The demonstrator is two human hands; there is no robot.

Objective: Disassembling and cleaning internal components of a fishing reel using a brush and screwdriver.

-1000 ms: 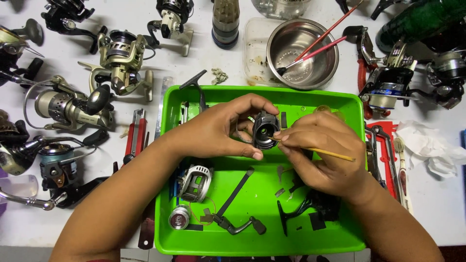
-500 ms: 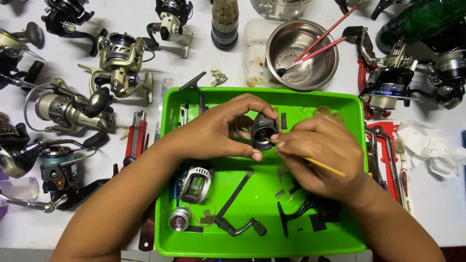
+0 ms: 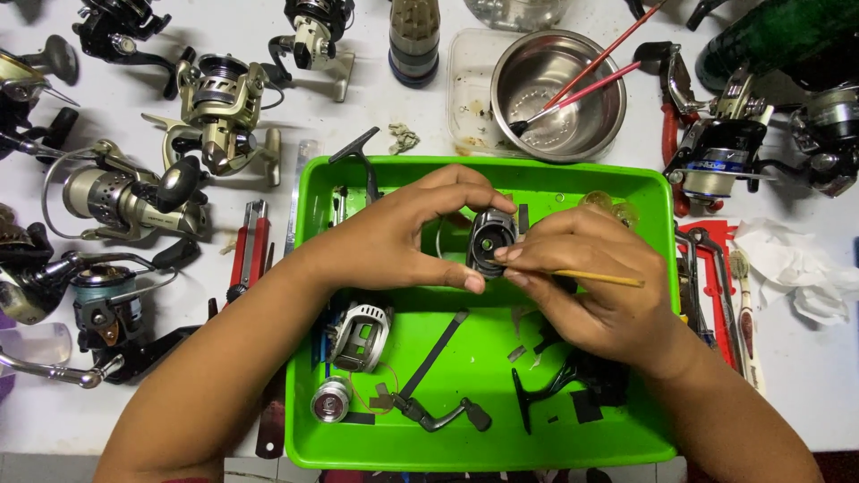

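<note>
The small dark reel part (image 3: 491, 241) is round and black, with a hole in its middle and a little green dot inside. It is held up over the far half of the green tray (image 3: 304, 358). The left hand (image 3: 403, 237) curls around it, thumb and fingers closed on its sides. The right hand (image 3: 595, 286) pinches a thin yellow stick (image 3: 595, 278), fingertips tight together, touching the part's right side.
</note>
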